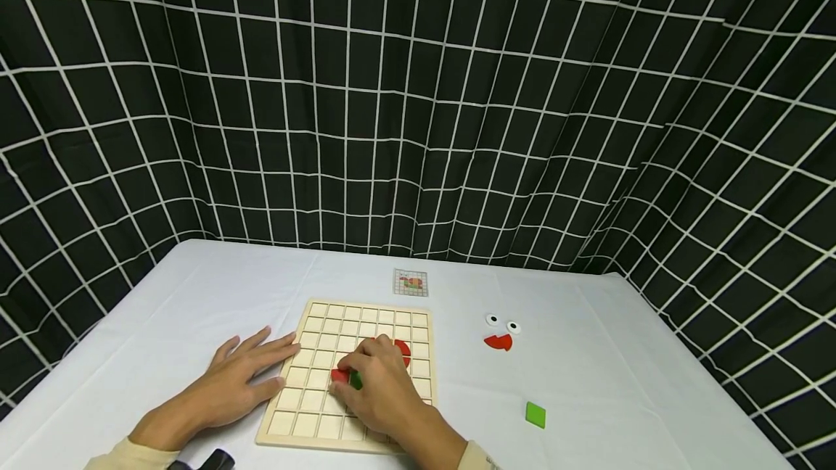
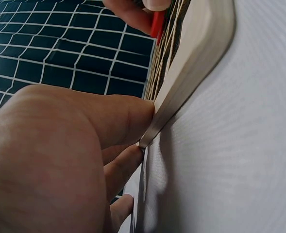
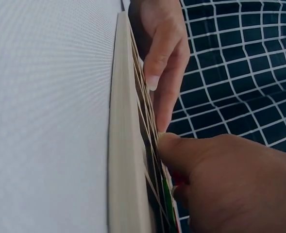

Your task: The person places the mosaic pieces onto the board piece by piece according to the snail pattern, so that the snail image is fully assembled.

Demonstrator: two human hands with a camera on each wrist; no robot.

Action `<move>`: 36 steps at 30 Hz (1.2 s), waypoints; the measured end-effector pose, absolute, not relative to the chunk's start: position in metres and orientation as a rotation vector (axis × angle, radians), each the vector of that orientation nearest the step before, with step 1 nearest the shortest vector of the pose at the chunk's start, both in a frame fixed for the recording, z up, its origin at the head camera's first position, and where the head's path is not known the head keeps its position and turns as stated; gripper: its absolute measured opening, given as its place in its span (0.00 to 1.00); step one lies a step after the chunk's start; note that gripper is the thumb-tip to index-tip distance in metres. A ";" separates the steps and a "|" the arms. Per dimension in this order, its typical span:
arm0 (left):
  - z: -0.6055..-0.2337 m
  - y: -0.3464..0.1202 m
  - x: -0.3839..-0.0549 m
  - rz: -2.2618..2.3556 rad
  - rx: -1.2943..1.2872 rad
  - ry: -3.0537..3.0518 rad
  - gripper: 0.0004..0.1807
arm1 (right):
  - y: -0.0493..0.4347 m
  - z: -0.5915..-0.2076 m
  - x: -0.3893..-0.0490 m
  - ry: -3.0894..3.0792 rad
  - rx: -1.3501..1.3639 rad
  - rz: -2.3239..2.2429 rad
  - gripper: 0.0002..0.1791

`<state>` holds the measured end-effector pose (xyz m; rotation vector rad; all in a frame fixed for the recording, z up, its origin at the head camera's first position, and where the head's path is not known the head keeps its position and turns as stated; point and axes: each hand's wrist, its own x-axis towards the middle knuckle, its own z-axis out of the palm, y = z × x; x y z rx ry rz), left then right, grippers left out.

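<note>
A wooden grid board [image 1: 281,423] with square recesses lies on the table. My left hand [image 1: 238,377] rests at its left edge, fingers spread and fingertips touching the frame. Over the middle of the board, my right hand [image 1: 382,386] pinches a red square tile [image 1: 339,376] between thumb and fingers, down at the grid. A green piece [image 1: 355,380] sits just right of it, partly under the hand. Red rounded pieces [image 1: 403,348] lie in the grid beyond the knuckles. The palm hides other cells. In the left wrist view, the red tile [image 2: 158,23] shows at the right fingertips.
A small picture card [image 1: 411,283] lies behind the board. To the right are two white eye discs [image 1: 493,320], red pieces [image 1: 499,341] and a green square tile [image 1: 535,415]. A black object [image 1: 215,460] is near the left wrist. A dark grid-patterned curtain [image 1: 366,93] surrounds the table.
</note>
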<state>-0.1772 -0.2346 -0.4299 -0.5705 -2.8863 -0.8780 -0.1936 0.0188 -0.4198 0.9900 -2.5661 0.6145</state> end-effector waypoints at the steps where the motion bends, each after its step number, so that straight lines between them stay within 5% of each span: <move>1: -0.430 -0.235 -0.177 -0.877 -0.571 -2.886 0.24 | 0.019 -0.420 -0.194 -2.571 0.992 0.609 0.11; 12: -0.430 -0.234 -0.177 -0.862 -0.572 -2.874 0.24 | 0.020 -0.422 -0.195 -2.594 0.993 0.604 0.16; 22: -0.430 -0.233 -0.177 -0.878 -0.570 -2.880 0.24 | 0.032 -0.413 -0.195 -2.533 1.000 0.760 0.10; 36: -0.429 -0.232 -0.177 -0.863 -0.551 -2.892 0.24 | 0.135 -0.371 -0.182 -2.411 0.724 0.950 0.14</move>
